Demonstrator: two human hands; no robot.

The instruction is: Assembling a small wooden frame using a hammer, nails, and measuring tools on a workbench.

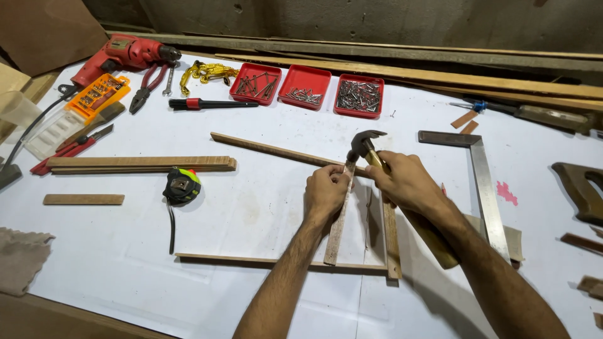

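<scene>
My right hand (407, 182) grips a claw hammer close under its dark steel head (363, 143); the wooden handle (433, 242) runs back along my forearm. My left hand (325, 191) pinches the top of a thin upright wooden strip (336, 232) where it meets the long slanted strip (270, 150). The hammer head hovers just above that joint. These strips, a bottom strip (251, 259) and a right-hand strip (391, 242) form a frame on the white sheet (251, 213).
Three red trays (306, 86) of nails and screws sit at the back. A red drill (122, 56), pliers, brush, tape measure (182, 186), stacked strips (141, 164) and a steel square (487, 188) lie around. Long boards line the wall. A saw handle (581, 188) lies at right.
</scene>
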